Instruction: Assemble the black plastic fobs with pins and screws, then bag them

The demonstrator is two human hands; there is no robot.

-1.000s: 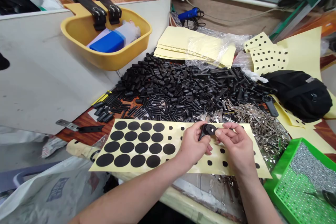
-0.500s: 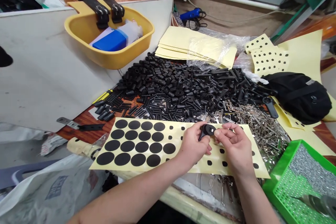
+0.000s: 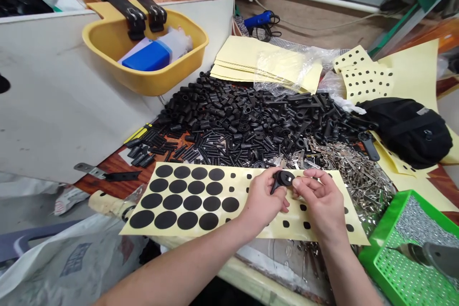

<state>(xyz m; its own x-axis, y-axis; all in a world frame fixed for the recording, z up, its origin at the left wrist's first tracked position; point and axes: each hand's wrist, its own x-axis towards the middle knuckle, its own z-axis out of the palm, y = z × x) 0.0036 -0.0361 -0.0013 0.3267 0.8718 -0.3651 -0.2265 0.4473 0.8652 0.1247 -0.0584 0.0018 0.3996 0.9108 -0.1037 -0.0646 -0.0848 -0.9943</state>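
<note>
My left hand (image 3: 264,199) is closed on a black plastic part (image 3: 285,178) with a round head and a narrow arm. A small bright spot, metallic in look, shows at the middle of the head. At the part's right edge, the thumb and forefinger of my right hand (image 3: 322,199) are pinched together; what they hold, if anything, is hidden. Both hands are above a pale yellow backing sheet (image 3: 247,222). Large black round stickers (image 3: 187,220) cover its left end, while only small black dots (image 3: 286,224) show on the right.
Behind the sheet lies a heap of black plastic parts (image 3: 229,110), with metal clips (image 3: 355,172) to its right. A green basket (image 3: 394,229) of small metal pieces stands front right, a grey tool (image 3: 435,254) over it. A yellow bin (image 3: 143,79) hangs upper left.
Both hands keep nearly the same pose on the black plastic part. The view has shifted slightly, and more of the grey tool over the green basket shows.
</note>
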